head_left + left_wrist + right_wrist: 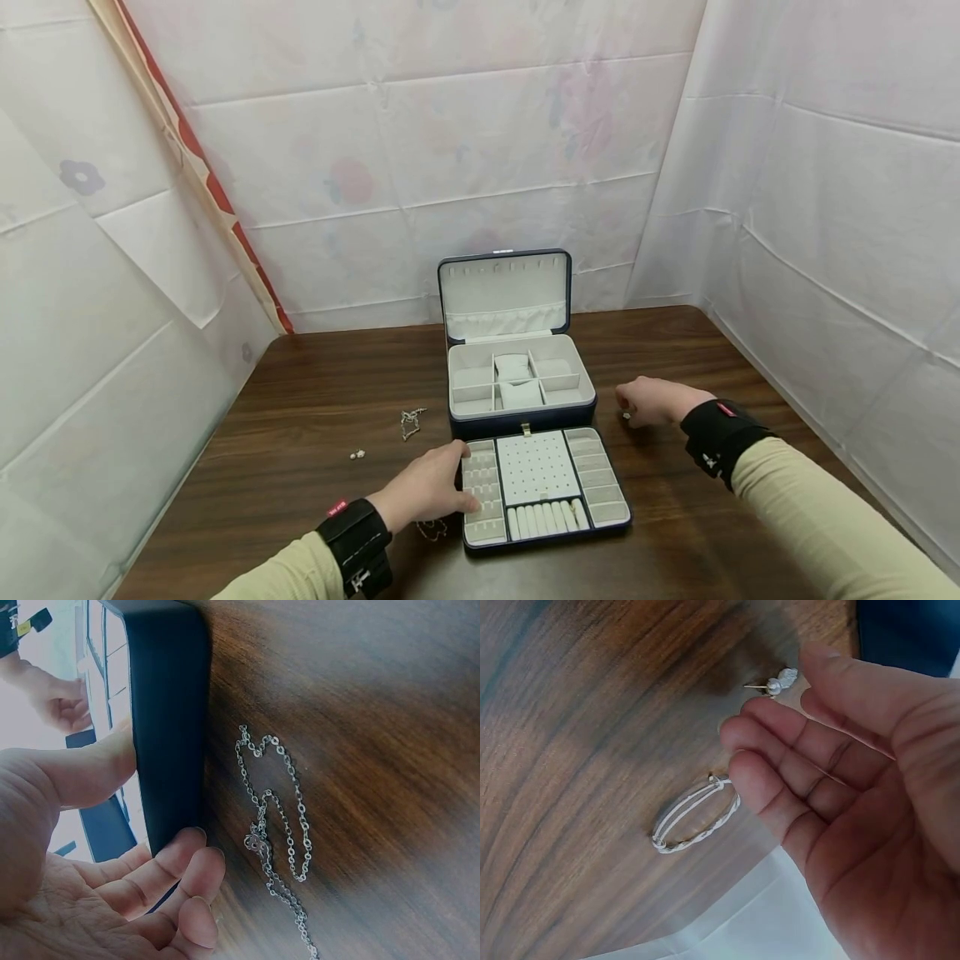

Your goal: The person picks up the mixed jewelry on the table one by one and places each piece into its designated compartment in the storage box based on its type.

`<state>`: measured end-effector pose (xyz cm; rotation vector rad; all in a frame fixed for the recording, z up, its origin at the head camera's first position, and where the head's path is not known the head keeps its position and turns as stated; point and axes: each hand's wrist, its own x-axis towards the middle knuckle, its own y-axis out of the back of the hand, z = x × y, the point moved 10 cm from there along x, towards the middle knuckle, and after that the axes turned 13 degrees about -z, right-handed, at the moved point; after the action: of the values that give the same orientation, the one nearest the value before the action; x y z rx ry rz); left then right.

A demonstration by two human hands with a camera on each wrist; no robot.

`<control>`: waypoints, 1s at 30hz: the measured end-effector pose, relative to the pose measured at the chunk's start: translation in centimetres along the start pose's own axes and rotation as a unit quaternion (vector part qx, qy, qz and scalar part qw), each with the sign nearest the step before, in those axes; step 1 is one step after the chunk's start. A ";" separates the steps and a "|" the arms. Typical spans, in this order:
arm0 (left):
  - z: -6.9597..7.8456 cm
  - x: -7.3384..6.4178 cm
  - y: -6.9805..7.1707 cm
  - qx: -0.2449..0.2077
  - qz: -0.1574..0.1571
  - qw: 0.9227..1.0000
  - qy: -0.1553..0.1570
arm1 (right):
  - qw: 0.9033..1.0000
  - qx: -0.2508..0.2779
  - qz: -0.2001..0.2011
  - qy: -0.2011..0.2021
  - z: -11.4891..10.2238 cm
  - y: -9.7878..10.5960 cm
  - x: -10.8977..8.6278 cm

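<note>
My left hand (427, 486) holds the left edge of a navy jewelry tray (536, 462), thumb over the rim and fingers against the outer side. A silver chain (296, 784) lies on the wood beside that edge in the left wrist view. On the right of the table, my right hand (652, 402) hovers low with loosely bent fingers. Close to its thumb tip is a small earring (778, 681) with pearl and sparkling parts; I cannot tell whether it is touched. A silver bangle (697, 817) lies by the other fingertips, hidden in the head view.
Behind the tray stands an open navy jewelry box (487, 427) with white compartments and its lid raised. To the left lie small earrings (357, 455) and a silver chain (410, 423). A fine chain (431, 530) lies near my left wrist. White sheeting (840, 250) borders the table.
</note>
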<state>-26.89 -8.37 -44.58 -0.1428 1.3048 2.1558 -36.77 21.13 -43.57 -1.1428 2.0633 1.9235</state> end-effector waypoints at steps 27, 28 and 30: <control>0.0 0.0 -0.1 -0.007 -0.002 1.000 -0.002 | 0.995 -0.093 0.034 -0.007 -0.5 -0.7 1.5; 0.0 0.0 -0.1 -0.007 -0.002 1.000 -0.003 | 0.995 -0.096 0.036 -0.007 -0.6 -0.7 1.5; 0.0 -0.1 -0.1 -0.008 -0.002 1.000 -0.003 | 0.994 -0.099 0.036 -0.008 -0.6 -0.7 1.6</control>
<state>-26.77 -8.32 -44.65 -0.1459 1.2822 2.1627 -37.27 19.95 -44.86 -1.0972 1.9676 2.2049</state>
